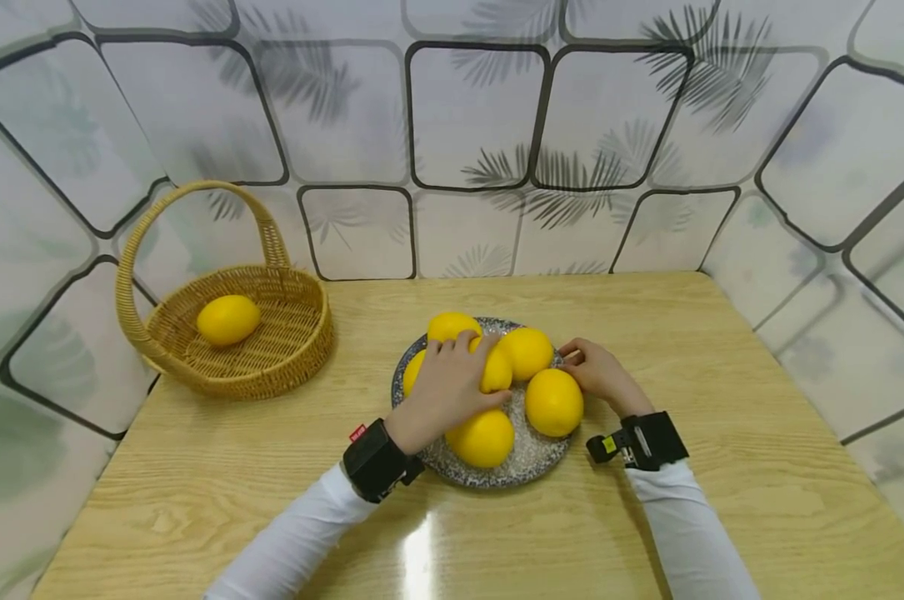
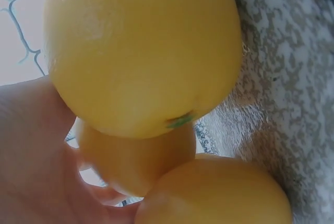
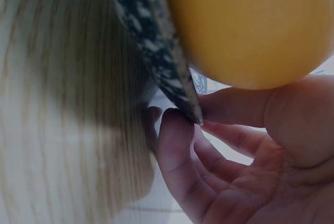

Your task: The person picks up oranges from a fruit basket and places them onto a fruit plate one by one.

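A round plate (image 1: pixel 524 454) with a speckled grey and dark blue rim holds several smooth yellow fruits. From above, my left hand (image 1: pixel 452 379) grips one yellow fruit (image 1: pixel 499 369) near the plate's middle, thumb and fingers spread around it. In the left wrist view a large round yellow fruit (image 2: pixel 146 51) with a green stem mark partly hides the one behind it. My right hand (image 1: pixel 600 372) pinches the plate's right rim; the right wrist view shows fingers on both sides of the rim (image 3: pixel 169 72). Just beside that hand sits another yellow fruit (image 1: pixel 554 402).
A wicker basket (image 1: pixel 302 354) with a tall handle stands at the left back of the wooden table (image 1: pixel 759 483). One oval yellow fruit (image 1: pixel 228 320) lies inside it. A patterned wall (image 1: pixel 466 233) borders the table behind and along both sides.
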A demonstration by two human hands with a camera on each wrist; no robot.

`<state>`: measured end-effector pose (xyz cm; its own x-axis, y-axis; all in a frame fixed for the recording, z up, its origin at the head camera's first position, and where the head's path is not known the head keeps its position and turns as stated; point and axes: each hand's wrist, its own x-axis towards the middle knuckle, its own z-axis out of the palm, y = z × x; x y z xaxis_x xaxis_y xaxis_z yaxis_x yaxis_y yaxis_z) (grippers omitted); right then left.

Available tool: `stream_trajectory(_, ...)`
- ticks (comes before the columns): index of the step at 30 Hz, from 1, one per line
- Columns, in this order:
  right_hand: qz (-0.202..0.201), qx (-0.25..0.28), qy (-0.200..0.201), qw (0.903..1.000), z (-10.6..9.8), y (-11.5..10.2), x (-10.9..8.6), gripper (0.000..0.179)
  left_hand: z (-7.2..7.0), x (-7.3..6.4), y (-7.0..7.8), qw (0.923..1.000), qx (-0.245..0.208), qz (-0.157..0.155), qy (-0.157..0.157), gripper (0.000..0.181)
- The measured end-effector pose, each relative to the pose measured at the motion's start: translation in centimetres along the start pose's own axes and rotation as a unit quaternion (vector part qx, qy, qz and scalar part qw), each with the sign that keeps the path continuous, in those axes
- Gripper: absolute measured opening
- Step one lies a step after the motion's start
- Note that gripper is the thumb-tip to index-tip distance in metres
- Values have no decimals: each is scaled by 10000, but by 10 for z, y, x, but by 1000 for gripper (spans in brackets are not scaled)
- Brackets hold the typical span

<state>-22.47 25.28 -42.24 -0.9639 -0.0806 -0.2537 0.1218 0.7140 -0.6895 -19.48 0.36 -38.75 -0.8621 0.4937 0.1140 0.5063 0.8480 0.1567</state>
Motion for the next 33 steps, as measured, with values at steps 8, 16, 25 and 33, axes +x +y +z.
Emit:
stream_trajectory(8,-44,-129,63,9999,2,3,0,37,3,-2,1,9992,355,154,87,71)
stream_trajectory(16,-86,-54,71,9999,1,3,0,36,1,-2,0,9991,407,101,79,68)
stream_trajectory(25,-113,-78,90,9999,1,1,1,37,2,-2,0,9996,190,145,136,64)
stream_trajectory(33,-33,-30,66,10000,0,0,0,37,1,-3,1,9995,162,196,168,55)
